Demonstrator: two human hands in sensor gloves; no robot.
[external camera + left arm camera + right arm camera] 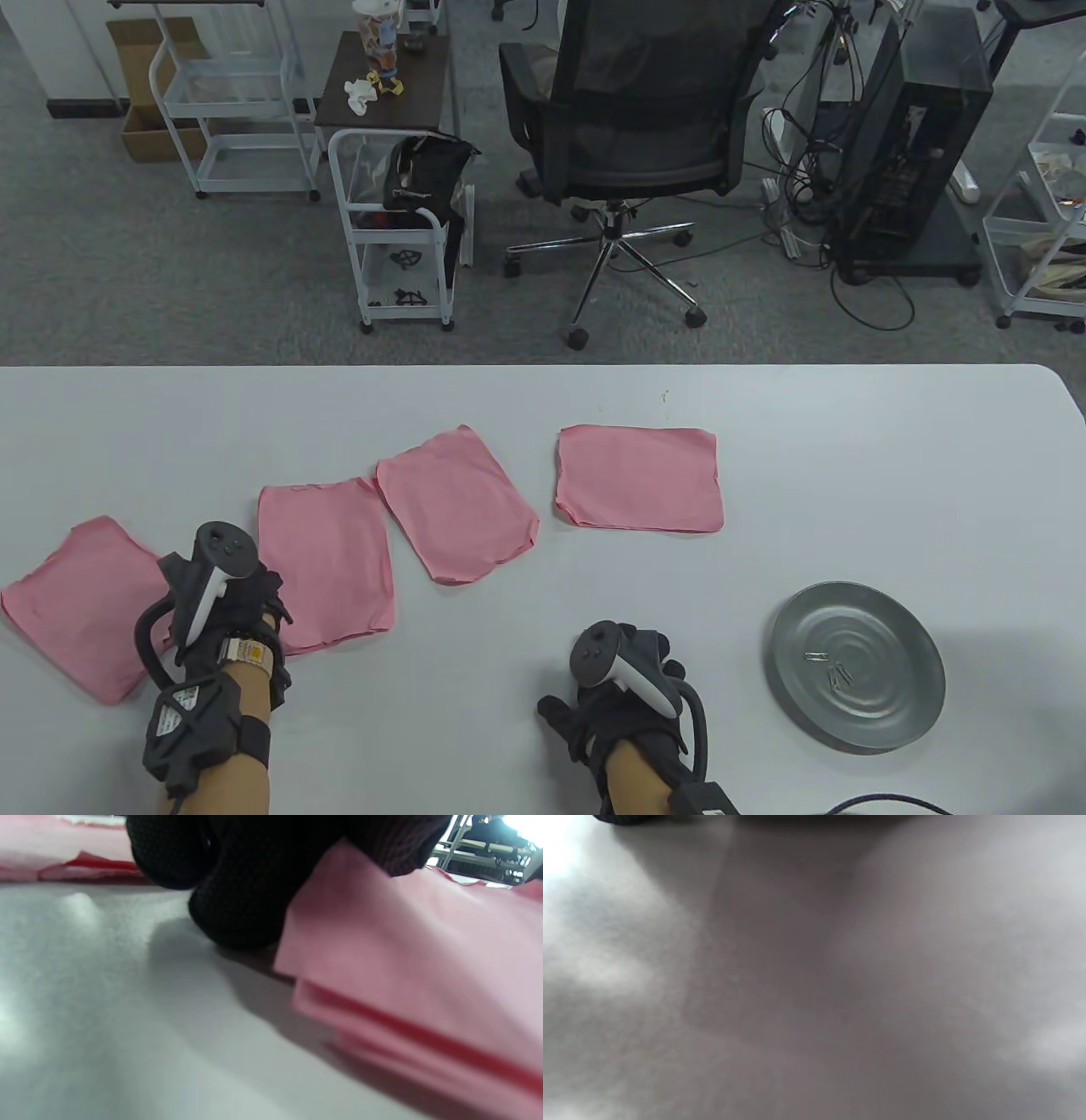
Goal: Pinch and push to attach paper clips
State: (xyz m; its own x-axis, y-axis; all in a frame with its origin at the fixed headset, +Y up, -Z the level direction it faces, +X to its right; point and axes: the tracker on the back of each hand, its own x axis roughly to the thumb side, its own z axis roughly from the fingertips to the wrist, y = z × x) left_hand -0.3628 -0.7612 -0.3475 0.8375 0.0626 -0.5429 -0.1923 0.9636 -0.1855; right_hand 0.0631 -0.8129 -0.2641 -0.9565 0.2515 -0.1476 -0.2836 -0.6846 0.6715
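Several pink paper stacks lie in a row on the white table (543, 399). My left hand (259, 598) is at the left edge of the second stack (327, 564). In the left wrist view my gloved fingers (237, 908) grip that stack's (407, 955) raised edge, with one finger on top of it and another beside it. My right hand (628, 679) rests on the bare table, apart from any paper, and holds nothing that I can see. A few paper clips (831, 669) lie in a round metal plate (899, 713) at the right. The right wrist view shows only blurred table (814, 984).
The far-left stack (81, 607) lies just left of my left hand. Two more stacks (458, 505) (640, 480) lie toward the middle. The table's far edge runs across the view. An office chair (632, 127) and carts stand beyond it.
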